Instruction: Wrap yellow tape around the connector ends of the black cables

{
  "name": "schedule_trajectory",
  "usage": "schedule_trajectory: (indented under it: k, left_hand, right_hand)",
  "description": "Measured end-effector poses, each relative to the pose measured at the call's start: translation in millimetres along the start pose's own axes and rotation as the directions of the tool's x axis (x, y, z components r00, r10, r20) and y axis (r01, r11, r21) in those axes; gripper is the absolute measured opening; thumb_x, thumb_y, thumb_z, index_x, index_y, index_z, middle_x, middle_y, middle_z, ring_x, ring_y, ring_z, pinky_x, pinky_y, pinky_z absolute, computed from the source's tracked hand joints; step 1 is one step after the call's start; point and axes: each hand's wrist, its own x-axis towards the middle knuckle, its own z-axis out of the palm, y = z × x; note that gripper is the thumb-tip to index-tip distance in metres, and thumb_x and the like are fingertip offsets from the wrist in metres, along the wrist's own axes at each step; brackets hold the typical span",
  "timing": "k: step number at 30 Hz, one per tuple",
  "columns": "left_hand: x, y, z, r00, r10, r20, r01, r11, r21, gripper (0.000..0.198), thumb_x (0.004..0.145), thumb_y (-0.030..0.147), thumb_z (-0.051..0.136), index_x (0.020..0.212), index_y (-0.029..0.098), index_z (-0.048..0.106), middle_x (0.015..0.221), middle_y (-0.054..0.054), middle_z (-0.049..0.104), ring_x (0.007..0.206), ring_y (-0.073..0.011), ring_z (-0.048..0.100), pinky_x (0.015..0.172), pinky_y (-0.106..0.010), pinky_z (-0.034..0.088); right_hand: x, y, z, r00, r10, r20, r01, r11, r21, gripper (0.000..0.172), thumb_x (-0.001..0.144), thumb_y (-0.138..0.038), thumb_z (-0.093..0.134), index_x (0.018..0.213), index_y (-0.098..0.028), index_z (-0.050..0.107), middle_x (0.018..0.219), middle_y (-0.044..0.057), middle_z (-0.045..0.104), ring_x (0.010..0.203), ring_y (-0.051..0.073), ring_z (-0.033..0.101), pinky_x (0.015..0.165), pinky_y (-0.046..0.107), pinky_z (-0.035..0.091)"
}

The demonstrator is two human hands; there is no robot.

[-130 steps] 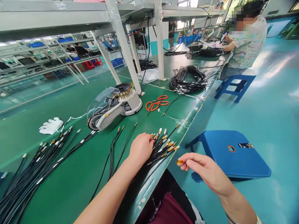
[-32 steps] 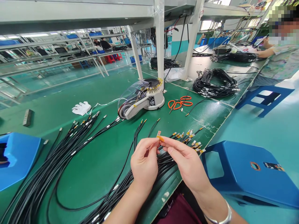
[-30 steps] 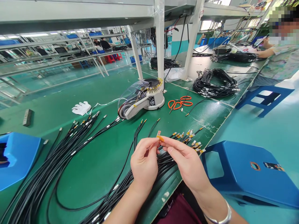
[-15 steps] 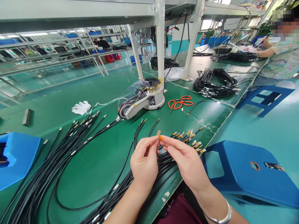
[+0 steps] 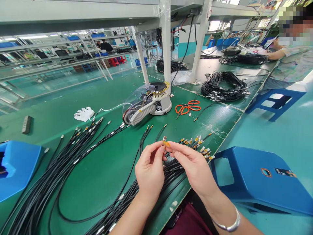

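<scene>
My left hand (image 5: 150,168) is closed in a pinch round the end of a black cable, whose small metal connector (image 5: 164,138) pokes up above the fingertips. A piece of amber tape (image 5: 166,144) sits at the connector's base. From the right, my right hand (image 5: 195,166) pinches this tape, its fingertips almost touching the left ones. The cable's body is hidden behind my hands. Beneath them runs a bundle of black cables (image 5: 132,192), and several taped metal ends (image 5: 197,142) fan out beyond my right hand.
A tape dispenser (image 5: 146,111) stands ahead, with orange-handled scissors (image 5: 187,108) to its right. A white glove (image 5: 84,114) lies on the left. Coiled cables (image 5: 223,86) rest farther back. Blue stools (image 5: 259,176) flank the green table's right edge, where a person (image 5: 290,62) sits.
The amber tape at the connector's base now shows more between my fingertips. Both hands hold nearly the same place; the whole view has shifted slightly.
</scene>
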Motion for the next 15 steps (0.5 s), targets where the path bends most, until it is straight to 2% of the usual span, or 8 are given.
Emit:
schedule_trajectory:
  k: [5, 10, 12, 15]
  left_hand:
    - [4.1, 5.8, 0.2, 0.993, -0.119, 0.02, 0.121, 0.988, -0.099, 0.016, 0.077, 0.025, 0.07, 0.089, 0.016, 0.066, 0.076, -0.001, 0.067, 0.059, -0.0103, 0.06, 0.057, -0.021, 0.052]
    - [8.2, 7.7, -2.0, 0.975, -0.209, 0.08, 0.213, 0.976, -0.045, 0.018, 0.074, 0.027, 0.074, 0.086, 0.015, 0.069, 0.076, -0.002, 0.068, 0.063, -0.0096, 0.059, 0.063, -0.019, 0.052]
    - [8.9, 7.8, -3.2, 0.967, -0.234, 0.098, 0.238, 0.971, -0.031, 0.018, 0.074, 0.028, 0.074, 0.084, 0.015, 0.069, 0.072, -0.001, 0.067, 0.061, -0.0097, 0.059, 0.06, -0.019, 0.051]
    - [9.2, 8.2, -4.8, 0.962, -0.257, 0.093, 0.263, 0.963, -0.061, 0.017, 0.073, 0.029, 0.074, 0.081, 0.015, 0.068, 0.068, 0.0, 0.066, 0.058, -0.0101, 0.059, 0.059, -0.02, 0.051]
  right_hand:
    - [2.5, -2.0, 0.2, 1.0, -0.002, -0.001, 0.002, 1.0, 0.012, 0.023, 0.087, -0.026, 0.06, 0.108, -0.023, 0.071, 0.112, 0.005, 0.07, 0.105, 0.021, 0.065, 0.095, 0.038, 0.052]
    - [3.8, -2.0, -1.6, 1.0, -0.009, 0.015, 0.009, 1.0, 0.014, 0.024, 0.088, -0.026, 0.058, 0.109, -0.023, 0.07, 0.114, 0.004, 0.069, 0.107, 0.02, 0.064, 0.096, 0.036, 0.051]
    - [3.5, -0.4, -2.4, 1.0, -0.025, 0.011, 0.025, 0.999, -0.03, 0.024, 0.089, -0.027, 0.057, 0.11, -0.022, 0.069, 0.114, 0.005, 0.069, 0.106, 0.02, 0.064, 0.095, 0.036, 0.051]
    - [3.0, 2.8, -3.6, 0.996, -0.067, -0.055, 0.058, 0.988, -0.143, 0.029, 0.09, -0.03, 0.056, 0.115, -0.019, 0.065, 0.116, 0.008, 0.067, 0.106, 0.021, 0.063, 0.096, 0.039, 0.049]
